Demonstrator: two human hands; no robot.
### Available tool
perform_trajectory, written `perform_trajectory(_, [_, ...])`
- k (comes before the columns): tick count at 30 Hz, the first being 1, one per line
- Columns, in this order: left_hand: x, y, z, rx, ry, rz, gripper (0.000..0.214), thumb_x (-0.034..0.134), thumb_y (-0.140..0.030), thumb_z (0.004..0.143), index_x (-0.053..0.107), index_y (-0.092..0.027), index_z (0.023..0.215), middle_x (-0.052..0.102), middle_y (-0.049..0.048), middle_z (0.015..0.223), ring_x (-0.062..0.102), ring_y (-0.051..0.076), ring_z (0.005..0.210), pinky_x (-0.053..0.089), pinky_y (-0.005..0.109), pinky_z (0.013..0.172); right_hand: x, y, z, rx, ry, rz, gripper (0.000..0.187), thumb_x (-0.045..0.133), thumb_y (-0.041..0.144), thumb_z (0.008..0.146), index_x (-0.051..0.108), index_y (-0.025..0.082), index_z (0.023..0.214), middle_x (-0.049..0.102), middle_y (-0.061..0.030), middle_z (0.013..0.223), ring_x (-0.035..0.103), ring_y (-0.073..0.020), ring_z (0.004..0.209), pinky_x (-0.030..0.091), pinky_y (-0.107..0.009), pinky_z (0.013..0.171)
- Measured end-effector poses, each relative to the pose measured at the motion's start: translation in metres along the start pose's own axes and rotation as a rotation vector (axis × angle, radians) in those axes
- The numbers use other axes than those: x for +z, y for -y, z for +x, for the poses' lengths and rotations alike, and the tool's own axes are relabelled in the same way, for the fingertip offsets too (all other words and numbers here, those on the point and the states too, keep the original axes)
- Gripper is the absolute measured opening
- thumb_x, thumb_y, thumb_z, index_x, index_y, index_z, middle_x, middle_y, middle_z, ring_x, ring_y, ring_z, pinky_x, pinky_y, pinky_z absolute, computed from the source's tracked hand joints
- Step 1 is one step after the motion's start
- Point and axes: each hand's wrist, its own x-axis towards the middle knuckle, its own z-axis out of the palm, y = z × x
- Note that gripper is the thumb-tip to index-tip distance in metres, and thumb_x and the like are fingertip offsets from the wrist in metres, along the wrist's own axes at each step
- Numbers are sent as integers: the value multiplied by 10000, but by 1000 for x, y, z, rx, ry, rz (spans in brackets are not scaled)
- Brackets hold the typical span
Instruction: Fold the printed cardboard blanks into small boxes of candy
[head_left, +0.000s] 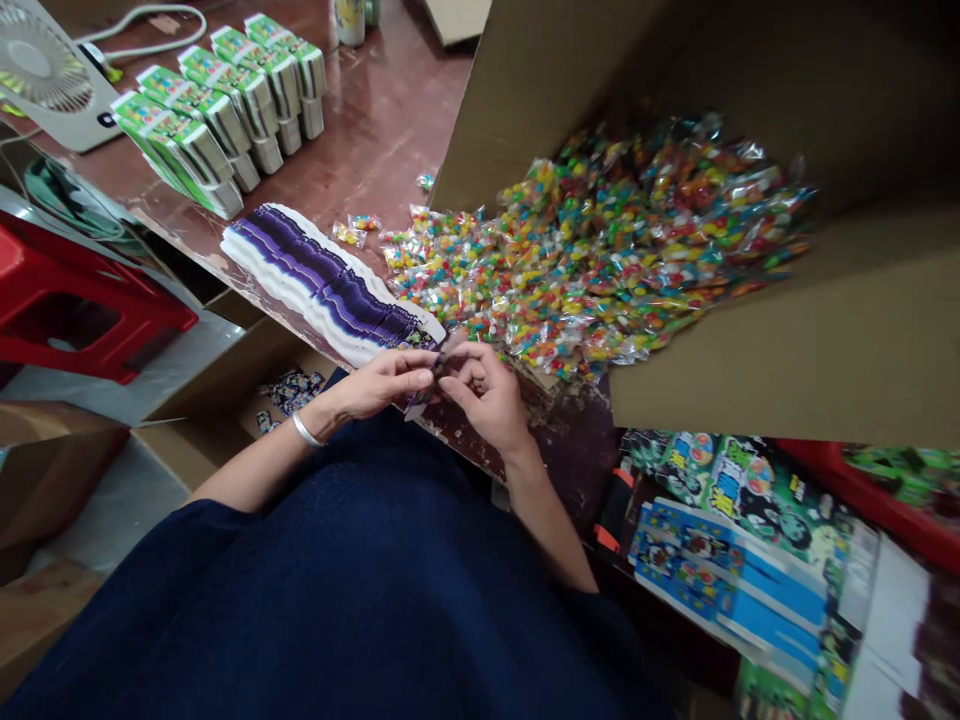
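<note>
Near the table's front edge, my left hand (390,382) pinches a small purple printed carton (417,404) between thumb and fingers. My right hand (487,398) has its fingers curled around the other end of the same carton. Fingers cover most of it, so I cannot tell whether it is flat or folded up. Just beyond my hands lies a long fanned row of flat purple-and-white cartons (322,275). To the right of that row, a big heap of small clear bags of colourful candies (585,260) spills from a cardboard box onto the table.
Stacks of green cartons (217,110) and a white fan (56,75) stand at the far left. Below the table edge, an open cardboard box (202,440) holds small dark packs (292,390). A red stool (82,300) is at left; blue printed sheets (727,570) lie at right.
</note>
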Motion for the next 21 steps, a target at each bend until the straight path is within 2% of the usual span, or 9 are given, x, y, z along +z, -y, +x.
perform_trajectory(2, [1, -2, 0, 7, 28, 95, 473, 816, -566, 866, 766, -140, 1067, 724, 55, 903, 617, 135, 762, 495, 243, 688, -4, -1, 4, 75, 48, 93, 305, 782, 499, 890, 612, 256, 956, 532, 96, 615, 500, -103, 504, 442, -246, 522])
perform_trajectory(4, [2, -3, 1, 27, -1, 169, 437, 778, -557, 899, 754, -134, 1006, 717, 56, 881, 620, 144, 772, 512, 258, 715, -6, -1, 8, 113, 9, 145, 365, 809, 522, 854, 564, 252, 856, 534, 91, 609, 508, -101, 502, 435, -237, 512])
perform_trajectory(7, [4, -1, 4, 111, -159, 228, 393, 733, -533, 935, 734, -143, 976, 706, 42, 846, 610, 139, 747, 521, 261, 711, 0, -3, 8, 110, -218, 161, 392, 846, 522, 812, 615, 260, 989, 643, 54, 730, 615, -130, 624, 511, -249, 592])
perform_trajectory(9, [8, 4, 7, 186, -288, 250, 341, 746, -493, 927, 730, -154, 962, 697, 26, 836, 604, 132, 741, 520, 254, 706, 10, -6, 4, 97, -276, 155, 400, 839, 521, 818, 652, 256, 1051, 722, 10, 867, 680, -158, 749, 559, -275, 676])
perform_trajectory(12, [17, 15, 10, 268, -473, 265, 273, 775, -424, 908, 707, -161, 877, 655, 2, 774, 587, 115, 699, 512, 232, 667, 25, -13, -2, 96, -310, 91, 283, 741, 509, 916, 691, 230, 901, 717, 12, 800, 654, -150, 704, 550, -284, 684])
perform_trajectory(14, [21, 23, 13, 332, -594, 249, 238, 812, -371, 876, 698, -177, 953, 637, -10, 791, 593, 109, 693, 527, 219, 656, 33, -17, -3, 89, -401, 35, 286, 707, 496, 945, 702, 224, 856, 671, 29, 714, 600, -134, 631, 526, -278, 643])
perform_trajectory(16, [23, 29, 14, 391, -661, 242, 387, 844, -320, 844, 671, -219, 1176, 646, -5, 899, 609, 100, 703, 557, 215, 664, 38, -22, -2, 63, -477, 17, 265, 714, 494, 936, 736, 234, 983, 685, 22, 753, 618, -143, 649, 544, -285, 642])
perform_trajectory(18, [21, 31, 14, 416, -630, 277, 565, 848, -293, 840, 612, -259, 1353, 651, 14, 1026, 602, 84, 691, 562, 207, 641, 40, -25, 1, 20, -513, 17, 346, 710, 494, 935, 724, 256, 1185, 726, -6, 863, 675, -167, 728, 588, -311, 691])
perform_trajectory(21, [14, 28, 13, 372, -479, 320, 554, 817, -295, 876, 622, -243, 1392, 664, 48, 1126, 585, 69, 672, 541, 195, 597, 40, -29, 4, -33, -512, 14, 407, 688, 502, 950, 687, 276, 1288, 745, -37, 965, 713, -189, 808, 619, -343, 751])
